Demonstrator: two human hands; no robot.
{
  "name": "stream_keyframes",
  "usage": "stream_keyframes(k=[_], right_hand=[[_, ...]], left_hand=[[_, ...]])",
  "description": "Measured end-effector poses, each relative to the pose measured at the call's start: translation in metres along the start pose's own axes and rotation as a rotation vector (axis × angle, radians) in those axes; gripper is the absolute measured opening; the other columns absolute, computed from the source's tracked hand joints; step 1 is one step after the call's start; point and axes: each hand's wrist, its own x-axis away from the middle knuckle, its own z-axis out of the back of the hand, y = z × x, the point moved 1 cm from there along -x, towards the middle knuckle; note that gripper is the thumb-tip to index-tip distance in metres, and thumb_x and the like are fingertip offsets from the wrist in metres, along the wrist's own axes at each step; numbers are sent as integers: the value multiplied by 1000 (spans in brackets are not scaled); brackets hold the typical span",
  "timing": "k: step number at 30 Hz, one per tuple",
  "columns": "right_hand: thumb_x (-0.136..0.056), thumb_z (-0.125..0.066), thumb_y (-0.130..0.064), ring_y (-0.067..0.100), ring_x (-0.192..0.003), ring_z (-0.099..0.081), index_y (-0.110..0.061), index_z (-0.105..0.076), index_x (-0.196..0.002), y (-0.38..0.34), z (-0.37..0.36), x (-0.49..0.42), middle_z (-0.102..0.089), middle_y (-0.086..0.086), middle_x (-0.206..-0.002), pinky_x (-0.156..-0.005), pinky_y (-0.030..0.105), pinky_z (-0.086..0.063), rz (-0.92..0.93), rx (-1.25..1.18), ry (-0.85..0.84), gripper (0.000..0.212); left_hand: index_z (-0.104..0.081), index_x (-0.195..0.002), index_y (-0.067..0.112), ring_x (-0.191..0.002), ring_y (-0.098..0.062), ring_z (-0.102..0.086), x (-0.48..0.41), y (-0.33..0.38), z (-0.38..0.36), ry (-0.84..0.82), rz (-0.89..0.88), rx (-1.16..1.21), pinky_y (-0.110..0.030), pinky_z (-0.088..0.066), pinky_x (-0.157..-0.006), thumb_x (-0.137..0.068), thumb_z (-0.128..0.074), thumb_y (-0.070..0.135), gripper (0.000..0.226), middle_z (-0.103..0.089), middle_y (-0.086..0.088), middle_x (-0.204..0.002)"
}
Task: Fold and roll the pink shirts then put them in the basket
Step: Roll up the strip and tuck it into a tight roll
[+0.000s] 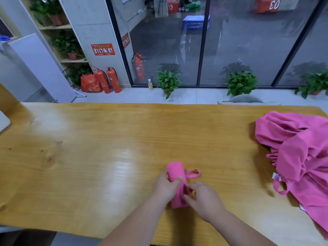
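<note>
Near the front edge of the wooden table (88, 148), a rolled pink shirt (175, 170) lies as a tight, stubby cylinder pointing away from the person. The left hand (166, 188) grips its middle, thumb curled over the top. The right hand (204, 198) pinches the near end between thumb and bent fingers. Rolling looks all but finished, and the step in hand seems to be tucking or securing the end. A thin fabric loop (192, 173) sticks out to the right and probably needs tucking in. The next move calls for a firm hold so the soft knit does not spring open, then a carry to the basket, which is not in view. A crumpled pile of pink shirts (301, 157) waits at the table's right end.
</note>
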Motion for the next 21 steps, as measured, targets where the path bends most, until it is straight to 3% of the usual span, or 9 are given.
stream_keyframes(k=[3,6,8,10,14,18,21], right_hand=[[-92,-58,-56,9,-84,-59,-37,-64,-128,-5,-10,11,-53,-16,-97,-74,31,-43,81,-38,-71,41],[-90,-60,-53,-5,-73,-49,-42,-67,-125,5,-17,19,-58,-23,-102,-80,29,-50,106,-115,-70,37],[-90,-59,-59,-6,-82,-55,-47,-69,-117,21,-18,20,-54,-25,-98,-77,28,-50,29,-106,54,31],[-90,-62,-67,4,-99,-59,-46,-67,-117,35,-16,19,-53,-22,-101,-78,29,-52,-63,-36,157,34],[-89,-67,-69,12,-118,-56,-39,-55,-141,43,-12,8,-60,-16,-122,-94,31,-51,-111,-43,97,61],[-89,-76,-48,6,-94,-62,-37,-54,-142,34,-18,-2,-66,-20,-93,-79,29,-51,-125,-185,35,58],[-88,-80,-40,3,-69,-64,-39,-60,-117,31,-22,-2,-69,-13,-74,-65,32,-51,-172,-336,37,35]], left_hand=[[-56,-147,18,-115,-21,-68,2,-1,10,-49,-125,-168,-25,-48,-87,-88,-80,37,66,-70,-4,-130],[-42,-160,22,-126,-20,-62,2,-8,23,-148,-189,-295,-24,-47,-98,-89,-80,42,83,-61,-4,-145],[-36,-163,23,-129,-20,-60,5,-11,29,-212,-205,-321,-23,-44,-98,-92,-79,41,85,-58,-3,-149],[-35,-164,25,-130,-19,-59,7,-15,31,-235,-213,-316,-24,-45,-99,-93,-79,40,85,-57,-1,-150],[-35,-163,28,-129,-19,-59,9,-17,30,-210,-212,-305,-28,-48,-101,-91,-79,42,86,-57,0,-151],[-34,-164,31,-130,-19,-59,10,-19,29,-205,-214,-306,-31,-50,-104,-90,-79,46,87,-57,1,-151],[-32,-163,35,-130,-18,-60,11,-22,27,-200,-212,-304,-37,-53,-104,-89,-78,50,89,-58,4,-150]])
